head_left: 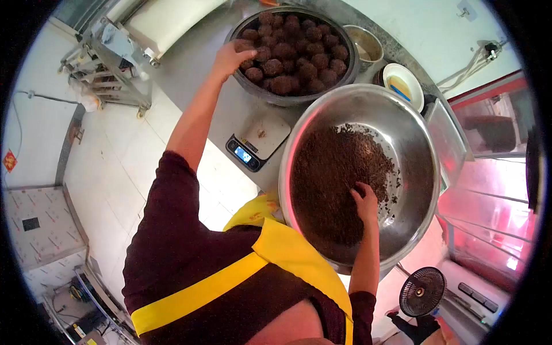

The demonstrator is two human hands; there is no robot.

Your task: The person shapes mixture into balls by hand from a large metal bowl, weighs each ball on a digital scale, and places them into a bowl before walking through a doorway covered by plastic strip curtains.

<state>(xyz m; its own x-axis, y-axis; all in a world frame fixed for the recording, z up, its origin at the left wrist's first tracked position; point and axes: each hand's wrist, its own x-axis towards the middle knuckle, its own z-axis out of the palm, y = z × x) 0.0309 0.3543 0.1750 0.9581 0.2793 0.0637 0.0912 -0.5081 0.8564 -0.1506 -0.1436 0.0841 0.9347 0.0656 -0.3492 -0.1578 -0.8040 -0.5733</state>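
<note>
My left hand [234, 56] reaches over the near-left rim of a dark basin [237, 73] heaped with dark brown, rough-surfaced balls [285, 51]. Its fingers are a little apart, beside the balls at the edge; no ball shows clearly in its grip. Inside a large steel bowl [418, 150], my right hand [365, 202] rests its fingertips at a mass of loose, dark brown crumbs [330, 178]. Thumb and fingers are apart, slightly curled, with nothing visible between them. The crumbs lie mostly on the bowl's left side, with scattered bits at right.
A digital scale [259, 141] with a lit display sits left of the bowl. Behind stand a small metal bowl [368, 43] and a white dish [404, 85] holding something blue. A fan [422, 291] is at lower right, a wheeled metal rack [109, 80] at upper left.
</note>
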